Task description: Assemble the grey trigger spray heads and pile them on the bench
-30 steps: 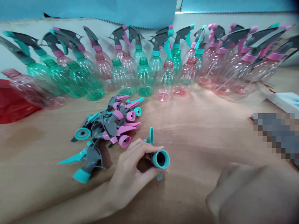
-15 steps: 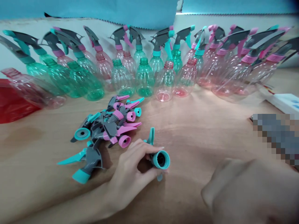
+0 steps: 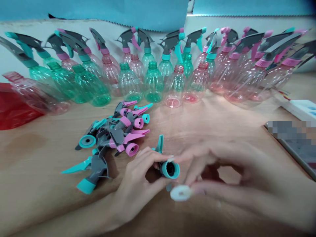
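Note:
My left hand is closed around a grey trigger sprayer head with a turquoise collar, its open end facing me and showing a dark hollow. The sprayer's turquoise trigger sticks up behind my fingers. My right hand, smeared by motion, pinches a small white round washer with a hole in its middle. The washer is just below and apart from the collar. Left of my left hand lies a heap of grey sprayer heads with pink or turquoise collars and triggers. One turquoise-collared sprayer head lies nearest me.
Uncapped green and pink clear bottles stand in a row behind the heap. Further back are several bottles fitted with sprayers. A red bag lies at left. A phone and a white box lie at right.
My right hand has moved left and up from the lower right, bringing the white washer close to the sprayer collar. My left hand holds the sprayer head in the same place.

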Action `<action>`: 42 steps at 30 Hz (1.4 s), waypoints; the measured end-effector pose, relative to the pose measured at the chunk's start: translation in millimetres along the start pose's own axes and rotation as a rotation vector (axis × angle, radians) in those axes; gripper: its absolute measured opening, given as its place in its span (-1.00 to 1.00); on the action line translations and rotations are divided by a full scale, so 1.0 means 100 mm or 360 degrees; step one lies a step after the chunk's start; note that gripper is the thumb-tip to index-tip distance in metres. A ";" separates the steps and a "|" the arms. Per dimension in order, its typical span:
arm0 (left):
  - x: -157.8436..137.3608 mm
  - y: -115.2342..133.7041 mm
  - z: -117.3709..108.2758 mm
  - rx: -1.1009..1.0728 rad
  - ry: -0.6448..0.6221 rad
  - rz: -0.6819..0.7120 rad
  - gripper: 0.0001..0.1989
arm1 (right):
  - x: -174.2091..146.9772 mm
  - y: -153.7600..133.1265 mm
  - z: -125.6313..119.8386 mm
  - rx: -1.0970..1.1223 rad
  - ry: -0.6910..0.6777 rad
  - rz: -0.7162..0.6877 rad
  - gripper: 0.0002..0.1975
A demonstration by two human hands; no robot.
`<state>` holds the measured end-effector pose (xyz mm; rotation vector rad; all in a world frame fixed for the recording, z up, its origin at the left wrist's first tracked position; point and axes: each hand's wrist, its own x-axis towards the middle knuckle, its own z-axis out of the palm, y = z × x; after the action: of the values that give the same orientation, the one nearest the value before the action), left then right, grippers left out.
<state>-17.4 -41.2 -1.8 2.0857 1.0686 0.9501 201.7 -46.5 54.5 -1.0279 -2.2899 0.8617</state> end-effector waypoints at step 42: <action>-0.02 -0.04 -0.01 -0.0036 -0.0125 -0.0147 -0.62 | 0.12 0.16 0.19 -0.0464 0.0047 -0.0431 -0.80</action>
<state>-20.2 -41.0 -4.8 2.0200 1.0987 0.8253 190.3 -35.0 32.2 -0.8101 -2.5040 0.4099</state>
